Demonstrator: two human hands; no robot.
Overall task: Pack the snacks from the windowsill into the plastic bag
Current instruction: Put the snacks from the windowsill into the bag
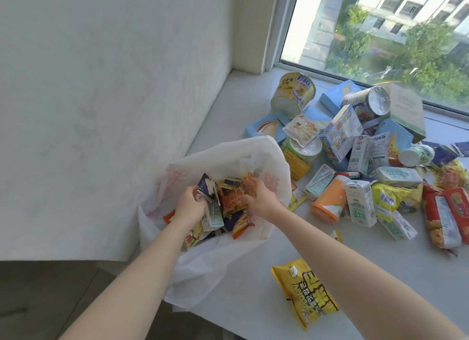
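Left grip (189, 204) clamped on drink carton (212, 214), right grip (262, 200) curled on orange packets (232, 200), both inside plastic bag (228, 152) at front-left corner of windowsill (380, 276). Remaining snacks (340, 134) heaped nr window edge; seat items low & flat, bag mouth wide

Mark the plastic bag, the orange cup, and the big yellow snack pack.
plastic bag (228, 152): head view, far wall.
orange cup (330, 197): head view, side wall.
big yellow snack pack (304, 292): head view, printed front.

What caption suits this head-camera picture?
Left hand grips a carton, right hand touches orange packets inside the plastic bag; more snacks wait on the windowsill.
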